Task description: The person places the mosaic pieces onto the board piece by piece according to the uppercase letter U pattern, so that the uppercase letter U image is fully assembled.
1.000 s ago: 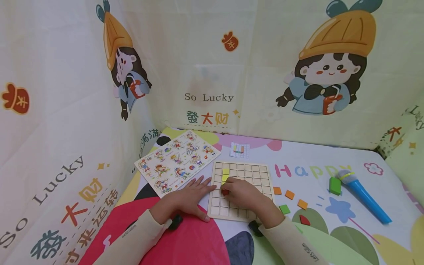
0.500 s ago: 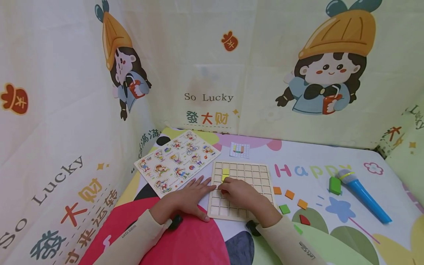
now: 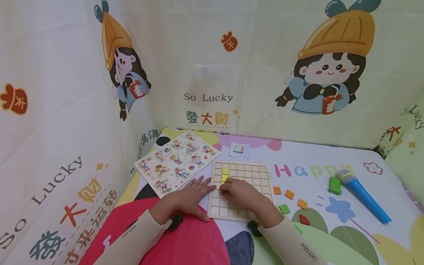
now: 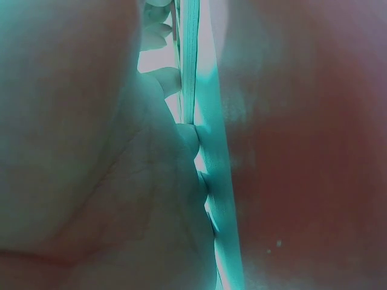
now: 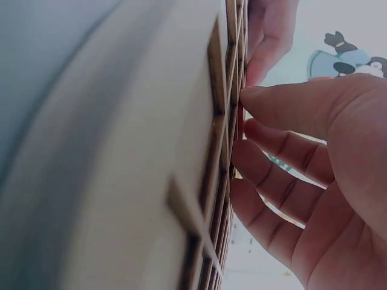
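A wooden grid board [image 3: 251, 171] lies on the table in the head view, with yellow tiles [image 3: 225, 172] lined up in one of its left columns. Just below them, the right hand [image 3: 245, 193] pinches a small red piece against the board. From the right wrist, a sliver of this red piece [image 5: 240, 116] shows between thumb and fingers; its outline is mostly hidden. The left hand [image 3: 189, 198] lies flat with spread fingers at the board's left edge, fingertips near or on its rim. Its palm [image 4: 121, 181] fills much of the dim left wrist view.
Right of the board lie orange tiles [image 3: 289, 194], a green tile [image 3: 284, 209] and a red rounded piece [image 3: 304, 219]. Farther right are a green block [image 3: 335, 186] and a toy microphone [image 3: 367, 200]. Behind sit a pattern card [image 3: 240, 150] and a picture puzzle [image 3: 169, 160].
The right hand shifts slightly left and back at the same spot on the board, still holding the red piece. The left hand stays in place.
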Demonstrator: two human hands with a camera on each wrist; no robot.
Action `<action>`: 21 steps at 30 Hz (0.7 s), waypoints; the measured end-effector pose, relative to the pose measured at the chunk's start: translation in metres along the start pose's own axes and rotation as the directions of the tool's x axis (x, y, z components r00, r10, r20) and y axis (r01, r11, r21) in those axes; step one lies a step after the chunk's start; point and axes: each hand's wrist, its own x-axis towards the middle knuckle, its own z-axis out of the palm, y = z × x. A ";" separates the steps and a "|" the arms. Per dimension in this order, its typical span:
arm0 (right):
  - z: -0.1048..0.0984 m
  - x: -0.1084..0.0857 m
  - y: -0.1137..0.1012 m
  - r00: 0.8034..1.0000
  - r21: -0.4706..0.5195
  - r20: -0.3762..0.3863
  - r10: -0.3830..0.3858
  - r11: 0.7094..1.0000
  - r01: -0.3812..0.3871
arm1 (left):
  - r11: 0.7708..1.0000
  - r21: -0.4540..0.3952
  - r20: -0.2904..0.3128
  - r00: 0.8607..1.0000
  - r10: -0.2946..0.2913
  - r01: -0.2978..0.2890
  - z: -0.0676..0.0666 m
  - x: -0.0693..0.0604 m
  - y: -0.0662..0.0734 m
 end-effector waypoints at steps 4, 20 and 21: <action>-0.003 -0.005 0.002 1.000 0.019 0.000 0.032 0.999 -0.032 | 1.000 -0.006 0.001 1.000 -0.008 0.008 0.001 0.001 0.000; -0.012 -0.040 0.025 0.997 0.010 -0.057 0.058 0.998 -0.058 | 1.000 -0.001 0.012 1.000 -0.028 0.028 0.001 0.000 0.001; -0.013 -0.043 0.027 0.996 0.007 -0.057 0.065 0.998 -0.065 | 1.000 -0.002 0.010 1.000 -0.027 0.027 0.001 0.000 0.001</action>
